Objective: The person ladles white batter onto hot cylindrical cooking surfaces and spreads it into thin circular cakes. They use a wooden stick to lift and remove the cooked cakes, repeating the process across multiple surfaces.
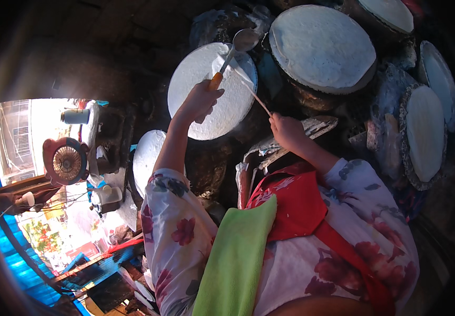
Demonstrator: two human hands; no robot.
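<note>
My left hand [203,100] grips the orange handle of a metal ladle [244,39], whose bowl points away from me. My right hand [286,128] pinches a thin stick [259,99] that reaches up and left. Under the ladle lies a round white cooking surface [211,118], which looks like taut cloth over a pot. On its far right side, a thin white sheet [240,70] is partly lifted and folded between the ladle and the stick's tip. Whether the tip touches the sheet cannot be made out.
A larger white-topped round pot [322,47] stands to the far right. Another white disc [148,158] sits beside my left forearm. Round white-faced covers [425,134] lean at the right. A worn wooden piece [298,136] lies below my right hand. A fan [66,161] is at the left.
</note>
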